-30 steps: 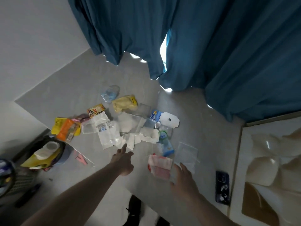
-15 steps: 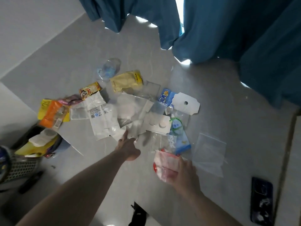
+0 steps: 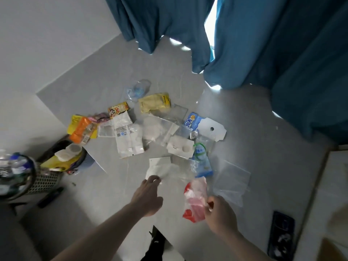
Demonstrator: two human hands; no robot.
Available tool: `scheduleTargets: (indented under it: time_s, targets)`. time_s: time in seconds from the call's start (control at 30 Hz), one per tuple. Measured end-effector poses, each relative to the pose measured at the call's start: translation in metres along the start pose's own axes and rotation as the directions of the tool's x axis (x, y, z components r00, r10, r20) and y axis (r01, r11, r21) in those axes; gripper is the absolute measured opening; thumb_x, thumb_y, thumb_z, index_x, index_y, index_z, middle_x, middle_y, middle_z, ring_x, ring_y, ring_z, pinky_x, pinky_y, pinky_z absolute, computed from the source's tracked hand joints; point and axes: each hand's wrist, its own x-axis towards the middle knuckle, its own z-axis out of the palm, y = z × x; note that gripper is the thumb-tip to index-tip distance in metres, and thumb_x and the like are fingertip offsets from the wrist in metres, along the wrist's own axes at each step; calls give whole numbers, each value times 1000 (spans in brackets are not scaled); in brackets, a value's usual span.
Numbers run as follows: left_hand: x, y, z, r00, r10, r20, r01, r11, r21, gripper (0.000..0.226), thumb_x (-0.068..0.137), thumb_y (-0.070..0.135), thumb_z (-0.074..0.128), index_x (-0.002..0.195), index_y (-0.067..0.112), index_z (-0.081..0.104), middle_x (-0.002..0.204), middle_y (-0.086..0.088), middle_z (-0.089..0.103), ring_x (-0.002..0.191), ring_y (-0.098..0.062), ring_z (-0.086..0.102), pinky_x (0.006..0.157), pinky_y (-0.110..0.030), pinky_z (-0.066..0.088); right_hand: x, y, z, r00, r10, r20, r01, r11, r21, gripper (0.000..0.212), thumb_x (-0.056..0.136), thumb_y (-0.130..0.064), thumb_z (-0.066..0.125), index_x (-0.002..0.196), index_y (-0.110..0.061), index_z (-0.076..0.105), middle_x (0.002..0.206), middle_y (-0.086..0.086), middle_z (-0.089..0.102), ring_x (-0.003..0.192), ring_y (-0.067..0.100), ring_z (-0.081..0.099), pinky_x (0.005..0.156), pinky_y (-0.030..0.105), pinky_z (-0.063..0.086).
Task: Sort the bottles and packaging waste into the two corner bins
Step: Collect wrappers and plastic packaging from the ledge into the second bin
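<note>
My right hand [image 3: 219, 213] pinches a red and white plastic wrapper [image 3: 194, 198], lifted off the grey floor. My left hand [image 3: 147, 196] grips the near edge of a white plastic packet [image 3: 162, 169]. Beyond them lies a spread of packaging: a white labelled bag [image 3: 127, 136], a yellow pouch [image 3: 155, 104], an orange packet [image 3: 81, 129], a blue sachet [image 3: 201, 162] and a clear zip bag [image 3: 231, 178]. A crumpled clear bottle [image 3: 137, 89] lies at the far edge. At the left stand a dark bin [image 3: 85, 159] holding packaging and a mesh bin [image 3: 43, 180] holding bottles.
Blue curtains [image 3: 244, 44] hang along the far side and white walls close the left corner. A dark phone [image 3: 281, 234] lies on the floor at the right, beside a pale mattress edge [image 3: 331, 194]. A black pen-like object [image 3: 50, 196] lies by the mesh bin.
My left hand has closed on the white packet and drawn it toward me. My right hand has lifted the red and white wrapper off the floor.
</note>
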Motion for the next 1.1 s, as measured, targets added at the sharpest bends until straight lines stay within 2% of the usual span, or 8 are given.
scheduleTargets:
  time_s: [0.17, 0.37, 0.5, 0.63, 0.7, 0.8, 0.9, 1.1]
  targets:
    - [-90, 30, -24, 992, -3, -123, -20, 983, -181, 68, 87, 22, 58, 153, 19, 40, 157, 9, 34, 136, -20, 40, 115, -29, 35, -57, -8, -78, 999, 13, -47, -11, 999, 36, 15, 87, -32, 64, 77, -27, 54, 80, -11, 50, 76, 16, 55, 62, 30, 37]
    - [-195, 53, -51, 970, -47, -238, -35, 944, -329, 71, 80, 29, 55, 150, 18, 46, 154, 5, 39, 135, -21, 44, 115, -33, 36, -115, -13, -129, 998, -15, -67, 19, 998, 55, 21, 86, -36, 64, 70, -26, 54, 77, -9, 60, 69, 14, 60, 60, 33, 52]
    - [-256, 46, -59, 945, -74, -319, -56, 924, -378, 72, 78, 32, 55, 148, 19, 48, 153, 4, 40, 137, -20, 42, 116, -31, 34, -143, -31, -142, 996, -49, -70, 53, 997, 48, 30, 85, -33, 65, 63, -19, 49, 73, -1, 62, 67, 23, 61, 55, 31, 42]
    - [-304, 16, -64, 916, -140, -376, -24, 916, -400, 66, 84, 27, 63, 148, 22, 48, 152, 6, 40, 138, -18, 41, 117, -28, 30, -166, -71, -143, 989, -127, -74, 130, 990, 46, 29, 83, -33, 65, 63, -17, 51, 67, -2, 59, 63, 21, 58, 54, 30, 38]
    - [-323, -2, -67, 909, -169, -381, -16, 898, -439, 69, 80, 32, 60, 147, 22, 50, 150, 7, 41, 135, -18, 45, 115, -31, 35, -172, -94, -141, 983, -169, -72, 172, 984, 48, 27, 82, -34, 66, 68, -14, 54, 67, -2, 60, 62, 21, 57, 53, 31, 38]
    - [-349, -31, -73, 893, -199, -403, -14, 884, -468, 73, 75, 38, 54, 146, 22, 51, 148, 8, 43, 129, -18, 50, 111, -34, 41, -179, -136, -136, 969, -239, -61, 239, 971, -2, 21, 84, -33, 66, 74, -16, 58, 78, -3, 66, 71, 23, 61, 57, 30, 40]
    - [-374, -66, -81, 870, -234, -434, -14, 868, -497, 70, 76, 34, 56, 145, 21, 52, 148, 7, 44, 128, -16, 51, 110, -32, 41, -186, -189, -126, 950, -307, -61, 306, 952, -17, 23, 85, -28, 67, 69, -20, 53, 83, -1, 67, 79, 25, 65, 61, 31, 44]
    - [-425, -159, -93, 842, -294, -452, 24, 857, -514, 74, 74, 36, 55, 146, 22, 50, 149, 9, 44, 129, -15, 49, 110, -30, 40, -222, -299, -70, 922, -385, -46, 386, 923, -2, 26, 84, -32, 66, 67, -19, 51, 73, -7, 62, 69, 23, 61, 57, 30, 45]
